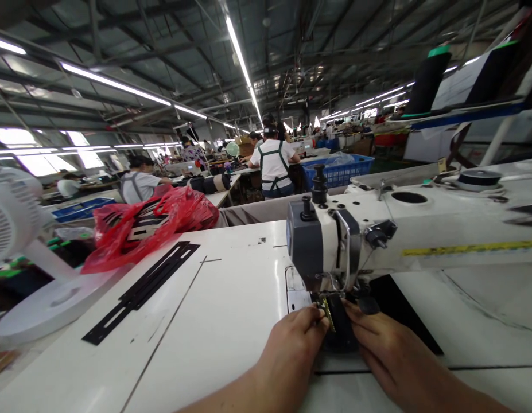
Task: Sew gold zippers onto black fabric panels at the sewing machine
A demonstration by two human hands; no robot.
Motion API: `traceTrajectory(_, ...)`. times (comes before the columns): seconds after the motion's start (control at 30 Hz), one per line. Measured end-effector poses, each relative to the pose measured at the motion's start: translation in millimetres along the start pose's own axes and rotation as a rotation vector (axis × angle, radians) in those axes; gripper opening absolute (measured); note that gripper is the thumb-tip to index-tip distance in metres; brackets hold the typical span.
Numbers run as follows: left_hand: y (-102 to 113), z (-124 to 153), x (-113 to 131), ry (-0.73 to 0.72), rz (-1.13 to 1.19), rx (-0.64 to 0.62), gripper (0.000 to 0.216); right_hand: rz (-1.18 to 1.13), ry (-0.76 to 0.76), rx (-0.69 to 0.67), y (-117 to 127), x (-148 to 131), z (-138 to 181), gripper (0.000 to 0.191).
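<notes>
1. Black zipper strip (341,324), gold teeth showing, lies right of the lower centre of the frame, between two hands; its long axis runs away from the person, toward the sewing machine's needle area.
2. Neither hand is nearer: the left hand (295,341) has its fingers pinched on the toothed left edge, while the right hand (388,341) lays its fingers along the right edge, whether gripping or merely pressing being unclear from this angle.
3. Just beyond the fingertips stands the head of the sewing machine (321,241), a flat black piece (403,312) to its right.
4. Across the white bench (235,321), at left of frame, lie slotted black strips (139,295), near a red plastic bag (183,212).
5. Farther back, upper centre, a co-worker in a white shirt (273,158) sits near a blue crate (338,171).
</notes>
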State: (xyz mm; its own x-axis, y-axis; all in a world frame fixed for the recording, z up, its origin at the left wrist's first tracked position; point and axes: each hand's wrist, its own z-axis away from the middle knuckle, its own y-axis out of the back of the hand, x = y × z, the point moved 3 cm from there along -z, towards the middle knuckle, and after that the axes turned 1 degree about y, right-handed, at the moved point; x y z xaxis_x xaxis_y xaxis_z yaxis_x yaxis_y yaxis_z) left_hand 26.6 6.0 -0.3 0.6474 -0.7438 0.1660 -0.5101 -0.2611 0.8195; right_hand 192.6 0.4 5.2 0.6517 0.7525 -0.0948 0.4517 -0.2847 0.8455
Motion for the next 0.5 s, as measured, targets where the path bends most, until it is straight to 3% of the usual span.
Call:
traceTrajectory(0.13, 4.2, 7.2, 6.5, -0.131, -0.09, 0.097, 0.018, 0.074, 0.129, 0.044, -2.2, -6.7, 10.2, 0.04)
traceTrajectory(0.23, 2.8, 7.3, 10.9, -0.237, -0.17, 0.148, 0.019, 0.06, 0.141, 0.068, -3.3, -7.6, 12.3, 0.046)
traceTrajectory(0.4, 4.3, -0.6, 11.1, -0.242, -0.179, 0.171, 0.022, -0.003, 0.108, 0.111, 0.7, -6.6, 3.0, 0.04)
traceTrajectory(0.5, 3.6, -3.8, 8.1, -0.223, -0.153, 0.123, 0.021, -0.045, 0.087, 0.084, 1.3, -4.9, -1.8, 0.037)
